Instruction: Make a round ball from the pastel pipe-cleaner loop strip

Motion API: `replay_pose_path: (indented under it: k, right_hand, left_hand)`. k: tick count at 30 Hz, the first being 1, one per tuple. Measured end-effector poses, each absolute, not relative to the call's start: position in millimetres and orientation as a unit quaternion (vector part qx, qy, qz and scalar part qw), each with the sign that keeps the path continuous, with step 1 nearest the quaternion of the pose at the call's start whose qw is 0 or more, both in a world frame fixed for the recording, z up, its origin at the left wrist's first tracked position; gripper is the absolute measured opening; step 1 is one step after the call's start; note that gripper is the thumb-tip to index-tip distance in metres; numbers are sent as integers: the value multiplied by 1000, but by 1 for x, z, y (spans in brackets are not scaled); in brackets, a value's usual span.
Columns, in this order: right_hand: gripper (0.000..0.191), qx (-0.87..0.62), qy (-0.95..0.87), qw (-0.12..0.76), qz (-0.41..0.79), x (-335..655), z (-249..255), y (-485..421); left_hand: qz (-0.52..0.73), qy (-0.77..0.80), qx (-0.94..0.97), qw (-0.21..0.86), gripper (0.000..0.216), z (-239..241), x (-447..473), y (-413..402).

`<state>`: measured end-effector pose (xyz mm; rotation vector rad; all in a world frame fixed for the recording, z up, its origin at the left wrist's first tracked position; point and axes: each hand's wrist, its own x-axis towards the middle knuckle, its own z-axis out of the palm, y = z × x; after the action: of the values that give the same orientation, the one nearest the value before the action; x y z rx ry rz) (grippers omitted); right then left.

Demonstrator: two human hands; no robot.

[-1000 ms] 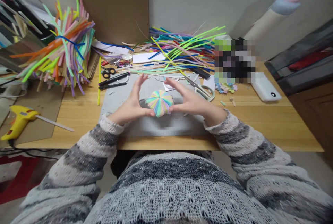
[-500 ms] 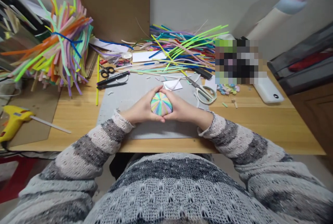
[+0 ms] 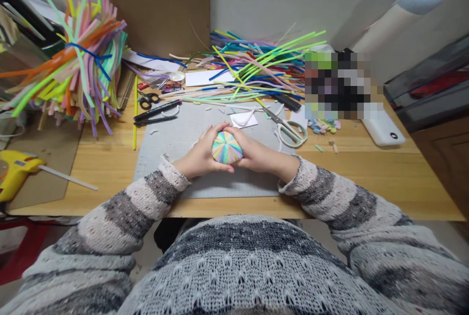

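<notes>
A round, pastel striped pipe-cleaner ball point(image 3: 227, 148) is cupped between my two hands above the grey cutting mat point(image 3: 220, 185). Its pink, yellow, green and blue strips fan out from the centre of the top. My left hand point(image 3: 203, 153) curls round the left side, thumb along the near edge. The right side is wrapped by my right hand point(image 3: 252, 149). The underside of the ball is hidden. Just beyond the fingers lies a white card point(image 3: 245, 118) with a curved white pipe-cleaner piece on it. White-handled scissors point(image 3: 291, 132) rest to the right.
A big bundle of pipe cleaners point(image 3: 80, 61) stands at the left, with a yellow glue gun point(image 3: 18, 171) nearer me. Loose pipe cleaners point(image 3: 252, 71) pile up along the back. Black scissors point(image 3: 148, 100), pens point(image 3: 157, 112) and a white power bank point(image 3: 383, 127) also lie about.
Both hands still grip the ball in nearly the same place; the right fingers have shifted slightly on it. The view has moved a little.
</notes>
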<state>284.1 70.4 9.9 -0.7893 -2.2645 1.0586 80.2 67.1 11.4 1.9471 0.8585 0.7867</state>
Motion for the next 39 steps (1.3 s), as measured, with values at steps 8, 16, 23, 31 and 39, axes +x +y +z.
replay_pose_path:
  k: [8,16,23,31,39]
  right_hand:
    - [130,-360,-856,201,311,314,28,82]
    - [121,-337,-851,217,340,330,44,76]
    - [104,-325,-836,228,380,282,33,66]
    - [97,-343,-816,250,392,279,30,61]
    - [92,-359,-822,249,365,278,19,61]
  left_hand:
    - [310,521,703,372,121,24,82,14]
    - [269,437,737,439,122,36,40,44]
    - [229,307,821,424,131,40,67,75]
    - [267,312,824,390,116,25,73,73]
    - [305,325,800,402,109,14,77,72]
